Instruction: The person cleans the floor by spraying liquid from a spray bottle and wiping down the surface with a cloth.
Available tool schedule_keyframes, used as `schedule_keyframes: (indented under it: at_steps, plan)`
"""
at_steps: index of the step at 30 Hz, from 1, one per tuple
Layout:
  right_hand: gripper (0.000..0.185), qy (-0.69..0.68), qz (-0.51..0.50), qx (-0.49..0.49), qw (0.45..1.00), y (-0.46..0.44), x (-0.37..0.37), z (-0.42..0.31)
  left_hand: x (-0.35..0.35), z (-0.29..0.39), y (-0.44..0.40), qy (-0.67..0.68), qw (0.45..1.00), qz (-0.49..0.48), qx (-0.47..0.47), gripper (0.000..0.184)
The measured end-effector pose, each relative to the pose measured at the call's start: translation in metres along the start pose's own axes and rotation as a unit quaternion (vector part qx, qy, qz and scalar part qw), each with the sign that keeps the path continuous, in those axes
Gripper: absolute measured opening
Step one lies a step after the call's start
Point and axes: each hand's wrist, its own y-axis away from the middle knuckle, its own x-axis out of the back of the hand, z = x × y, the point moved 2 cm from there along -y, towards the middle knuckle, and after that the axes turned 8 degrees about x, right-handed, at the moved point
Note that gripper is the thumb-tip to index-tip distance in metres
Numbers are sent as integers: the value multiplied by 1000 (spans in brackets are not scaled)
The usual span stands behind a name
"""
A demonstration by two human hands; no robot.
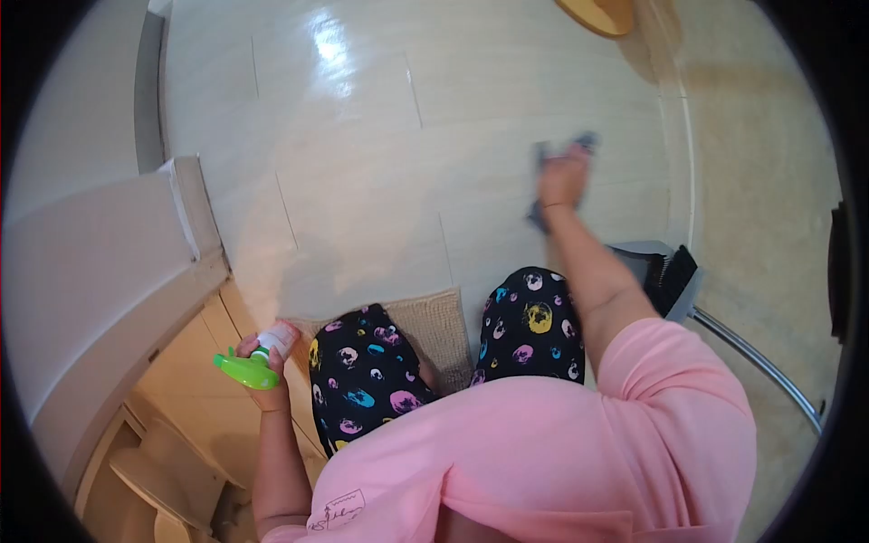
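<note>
My left hand (270,395) is closed around a spray bottle (246,370) with a bright green trigger head and a pinkish-white body, held low at the left beside my knee. The bottle is tilted, its base pointing up and right. Out to the right, my right hand (564,181) reaches down to the pale floor (380,190) with a dark grey cloth (538,217) under it. Motion blurs this hand and the cloth edges sticking out around it. The palm side and part of the cloth are hidden beneath the fingers.
A beige woven mat (444,330) lies under my knees. Close to my right forearm are a grey dustpan (638,249) and a black-bristled brush (674,282), with a metal pole (760,357). A round wooden piece (602,14) shows at the top. Wooden cabinetry (195,371) stands left.
</note>
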Motion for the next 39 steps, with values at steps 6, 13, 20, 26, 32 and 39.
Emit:
schedule_keyframes:
  at_steps: [6,13,20,26,32,39]
  plan:
    - [59,-219,-230,505,802,181,-68,-264,-47,111,-57,98,979,-22,-176,26]
    - [46,-133,-278,591,745,134,-40,-234,-177,252,-126,167,931,-159,-284,26]
    - [53,-19,-126,249,960,-63,50,73,-320,319,-158,137,940,-209,-231,23]
    - [50,28,-67,120,990,-112,105,203,-306,313,-162,133,938,-234,-216,29]
    - [49,28,-54,86,994,-110,128,231,-286,318,-167,66,932,-290,-209,39]
    - [52,18,-81,67,994,-116,136,223,-282,323,-167,80,925,-325,-178,53]
